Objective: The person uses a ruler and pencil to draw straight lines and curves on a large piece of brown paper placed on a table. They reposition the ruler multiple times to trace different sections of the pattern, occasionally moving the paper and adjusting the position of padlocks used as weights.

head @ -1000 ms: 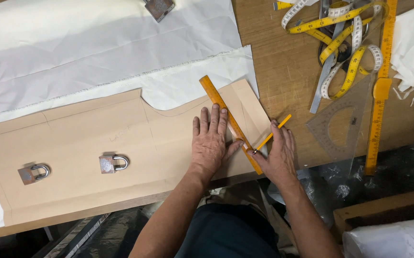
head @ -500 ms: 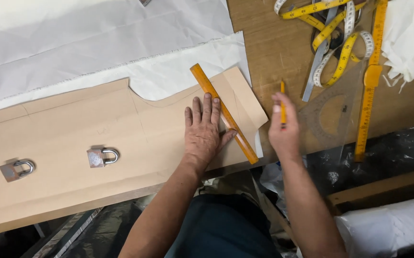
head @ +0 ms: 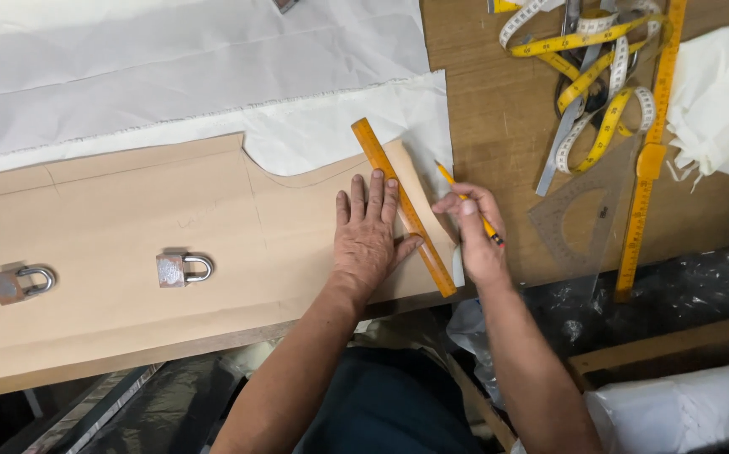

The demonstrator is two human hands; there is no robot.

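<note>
My left hand [head: 368, 234] lies flat, fingers spread, on a tan paper pattern [head: 129, 227] and presses against an orange ruler [head: 401, 204] that runs diagonally along the pattern's right edge. My right hand [head: 473, 231] grips a yellow pencil [head: 449, 178], its tip just right of the ruler near the pattern's upper right corner. White fabric [head: 171, 76] lies under the pattern.
Two padlocks [head: 184, 269] [head: 21, 283] weigh the pattern down. On the brown table [head: 490, 109] lie tangled yellow tape measures [head: 591, 59], a clear protractor [head: 583, 223], a long yellow ruler [head: 648, 160] and crumpled white cloth [head: 717, 92]. The table's front edge runs below my hands.
My right hand has come back from the table toward the ruler, and the pencil tip now sits near the pattern's edge. My left hand has stayed on the pattern.
</note>
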